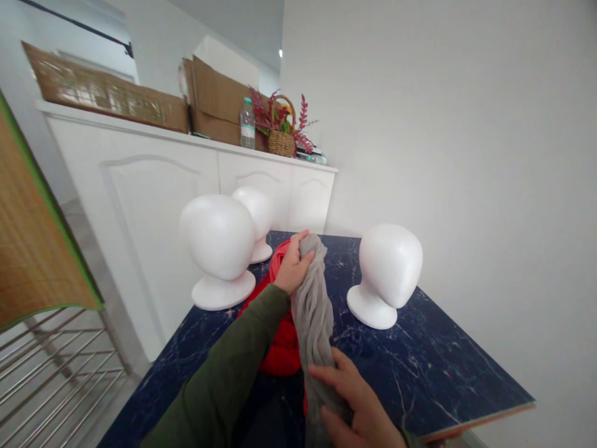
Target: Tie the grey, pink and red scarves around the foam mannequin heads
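Mid-frame, the left hand clasps the top of a grey scarf, the right hand closes round its lower length, a red cloth lies beneath, and three white foam heads stand bare

Setting: home room, plain white walls | Furniture: white cabinet, dark marbled table, metal rack | Household items: cardboard, water bottle, flower basket | Table items: foam heads
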Action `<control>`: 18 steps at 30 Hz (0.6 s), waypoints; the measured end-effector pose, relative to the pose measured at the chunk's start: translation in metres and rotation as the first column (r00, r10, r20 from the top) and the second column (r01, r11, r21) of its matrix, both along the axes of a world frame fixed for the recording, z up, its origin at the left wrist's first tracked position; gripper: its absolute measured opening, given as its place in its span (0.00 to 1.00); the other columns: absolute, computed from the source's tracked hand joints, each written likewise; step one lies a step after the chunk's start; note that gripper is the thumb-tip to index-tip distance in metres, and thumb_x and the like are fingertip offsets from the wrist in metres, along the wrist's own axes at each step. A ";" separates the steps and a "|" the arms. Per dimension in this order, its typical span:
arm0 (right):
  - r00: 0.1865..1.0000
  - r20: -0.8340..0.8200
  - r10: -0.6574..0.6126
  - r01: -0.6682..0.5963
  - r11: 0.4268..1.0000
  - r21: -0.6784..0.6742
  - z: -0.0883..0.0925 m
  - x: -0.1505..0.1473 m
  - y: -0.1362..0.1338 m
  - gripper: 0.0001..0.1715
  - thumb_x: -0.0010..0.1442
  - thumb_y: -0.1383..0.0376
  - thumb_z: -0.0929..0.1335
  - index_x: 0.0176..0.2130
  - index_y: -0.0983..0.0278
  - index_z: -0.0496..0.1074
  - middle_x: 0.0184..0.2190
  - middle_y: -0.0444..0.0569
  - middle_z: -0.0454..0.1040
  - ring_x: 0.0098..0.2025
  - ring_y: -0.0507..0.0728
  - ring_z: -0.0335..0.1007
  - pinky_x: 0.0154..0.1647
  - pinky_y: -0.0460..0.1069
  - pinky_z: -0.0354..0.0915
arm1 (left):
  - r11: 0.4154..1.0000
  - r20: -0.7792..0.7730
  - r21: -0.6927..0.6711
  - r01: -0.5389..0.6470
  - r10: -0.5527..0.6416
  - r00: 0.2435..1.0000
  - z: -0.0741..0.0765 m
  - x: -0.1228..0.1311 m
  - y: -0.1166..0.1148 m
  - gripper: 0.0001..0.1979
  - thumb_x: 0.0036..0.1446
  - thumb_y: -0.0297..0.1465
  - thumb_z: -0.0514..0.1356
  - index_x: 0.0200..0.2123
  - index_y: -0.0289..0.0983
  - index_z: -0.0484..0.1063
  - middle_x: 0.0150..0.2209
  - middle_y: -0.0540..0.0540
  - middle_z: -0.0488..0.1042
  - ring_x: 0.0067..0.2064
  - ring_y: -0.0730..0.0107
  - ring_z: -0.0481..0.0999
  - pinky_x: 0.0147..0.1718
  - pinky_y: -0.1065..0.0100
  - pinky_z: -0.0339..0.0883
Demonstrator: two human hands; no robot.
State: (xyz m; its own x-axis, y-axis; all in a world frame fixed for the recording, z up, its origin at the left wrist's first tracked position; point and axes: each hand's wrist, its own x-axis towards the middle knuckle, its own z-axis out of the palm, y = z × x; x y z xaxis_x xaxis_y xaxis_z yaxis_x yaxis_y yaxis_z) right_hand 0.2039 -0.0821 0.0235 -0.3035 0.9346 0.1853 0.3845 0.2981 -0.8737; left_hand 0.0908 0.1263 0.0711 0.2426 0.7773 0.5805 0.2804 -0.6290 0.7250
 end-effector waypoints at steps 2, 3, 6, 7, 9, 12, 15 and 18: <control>0.991 0.091 -0.099 0.097 0.995 0.030 -0.018 -0.014 0.020 0.31 0.48 0.69 0.63 0.53 0.59 0.58 0.59 0.49 0.47 0.60 0.59 0.39 0.58 0.57 0.40 | 0.989 -0.351 0.044 -0.138 0.145 0.925 -0.025 -0.005 0.028 0.29 0.53 0.29 0.47 0.58 0.31 0.42 0.55 0.38 0.55 0.56 0.62 0.54 0.53 0.63 0.50; 0.983 0.140 -0.118 0.114 0.993 0.036 -0.026 -0.019 0.031 0.32 0.48 0.69 0.63 0.53 0.59 0.57 0.59 0.50 0.46 0.60 0.59 0.39 0.58 0.57 0.40 | 0.988 -0.432 0.028 -0.151 0.149 0.890 -0.039 -0.007 0.039 0.30 0.51 0.30 0.50 0.57 0.30 0.45 0.53 0.35 0.59 0.55 0.57 0.57 0.51 0.59 0.52; 0.965 0.231 -0.127 0.112 0.991 0.080 -0.041 -0.018 0.059 0.29 0.48 0.65 0.64 0.52 0.61 0.59 0.54 0.53 0.56 0.56 0.59 0.50 0.55 0.56 0.49 | 0.984 -0.569 -0.004 -0.178 0.144 0.810 -0.069 -0.010 0.057 0.28 0.45 0.34 0.56 0.51 0.31 0.58 0.46 0.33 0.66 0.48 0.48 0.64 0.46 0.50 0.55; 0.954 0.238 -0.181 0.155 0.980 0.125 -0.044 -0.011 0.067 0.25 0.50 0.63 0.64 0.49 0.62 0.63 0.50 0.53 0.62 0.52 0.59 0.56 0.52 0.55 0.53 | 0.981 -0.597 0.011 -0.192 0.160 0.786 -0.074 -0.010 0.059 0.27 0.46 0.35 0.56 0.50 0.31 0.59 0.45 0.33 0.66 0.48 0.47 0.64 0.45 0.49 0.54; 0.897 0.223 -0.382 0.332 0.915 0.231 -0.049 0.015 0.082 0.15 0.53 0.60 0.61 0.39 0.64 0.68 0.37 0.51 0.69 0.39 0.57 0.64 0.41 0.53 0.60 | 0.977 -0.630 0.063 -0.205 0.198 0.750 -0.079 -0.009 0.058 0.26 0.49 0.36 0.52 0.51 0.31 0.58 0.47 0.34 0.65 0.50 0.50 0.63 0.47 0.51 0.52; 0.643 0.140 -0.753 0.688 0.648 0.326 -0.061 0.072 0.102 0.17 0.51 0.53 0.61 0.27 0.65 0.64 0.21 0.45 0.62 0.25 0.54 0.59 0.29 0.50 0.59 | 0.977 -0.672 0.116 -0.180 0.211 0.710 -0.084 -0.001 0.052 0.25 0.52 0.39 0.49 0.52 0.34 0.57 0.49 0.37 0.63 0.51 0.54 0.61 0.49 0.54 0.49; 0.334 0.008 -0.943 0.899 0.321 0.297 -0.077 0.127 0.116 0.26 0.41 0.48 0.65 0.30 0.67 0.62 0.21 0.45 0.61 0.25 0.55 0.59 0.28 0.51 0.58 | 0.980 -0.720 0.105 -0.167 0.190 0.668 -0.099 0.006 0.047 0.25 0.49 0.42 0.52 0.48 0.35 0.62 0.51 0.35 0.61 0.52 0.49 0.59 0.48 0.52 0.50; 0.232 -0.080 -0.969 0.929 0.197 0.314 -0.084 0.155 0.126 0.36 0.35 0.46 0.67 0.36 0.70 0.63 0.29 0.53 0.67 0.34 0.61 0.62 0.35 0.53 0.59 | 0.981 -0.747 0.084 -0.175 0.178 0.640 -0.114 0.009 0.046 0.26 0.47 0.43 0.54 0.47 0.34 0.64 0.52 0.33 0.60 0.52 0.45 0.58 0.47 0.49 0.50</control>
State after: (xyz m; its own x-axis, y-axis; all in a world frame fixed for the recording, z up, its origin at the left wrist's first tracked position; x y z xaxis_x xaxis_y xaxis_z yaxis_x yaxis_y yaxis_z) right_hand 0.3593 0.0443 -0.0603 0.7441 0.4507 0.4930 0.6184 -0.1856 -0.7636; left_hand 0.0998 0.1721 -0.0434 0.4539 0.8502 0.2666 0.8316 -0.5116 0.2158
